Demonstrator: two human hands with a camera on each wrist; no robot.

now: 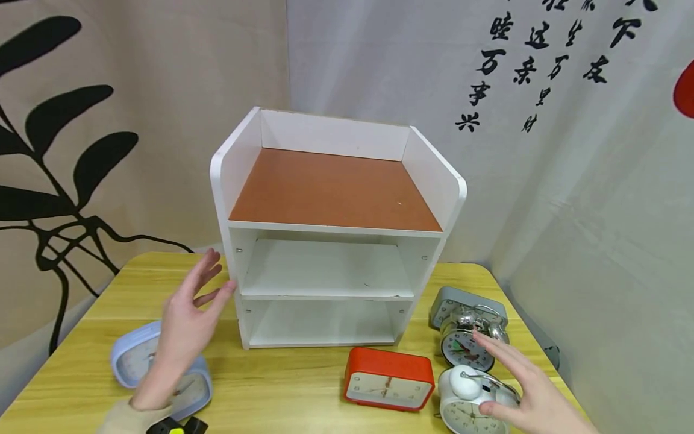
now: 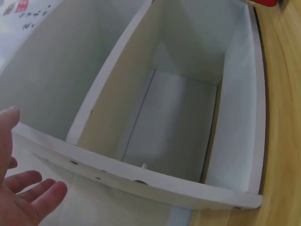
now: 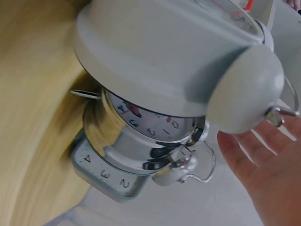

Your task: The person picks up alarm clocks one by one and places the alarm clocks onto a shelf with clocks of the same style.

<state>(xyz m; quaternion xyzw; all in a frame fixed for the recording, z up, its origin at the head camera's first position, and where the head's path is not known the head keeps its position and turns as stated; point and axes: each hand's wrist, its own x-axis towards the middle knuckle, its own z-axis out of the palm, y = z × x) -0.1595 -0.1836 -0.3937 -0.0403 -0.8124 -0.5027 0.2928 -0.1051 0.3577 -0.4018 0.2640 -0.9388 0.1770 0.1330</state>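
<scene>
Holding nothing, fingers outstretched, the right hand [image 1: 542, 401] lies nearer the glossy white, round, bell-topped alarm clock [image 1: 465, 416], upright just to its left on the yellow wood-grain counter [image 1: 271, 386], than the empty, loosely extended left hand [image 1: 187, 316].

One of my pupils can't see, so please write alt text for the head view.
A person's open left hand is beside a white shelf unit on a wooden table; the open right hand is close to a white alarm clock. A red clock, a silver clock and a grey clock stand nearby; a light blue clock shows at left.
</scene>
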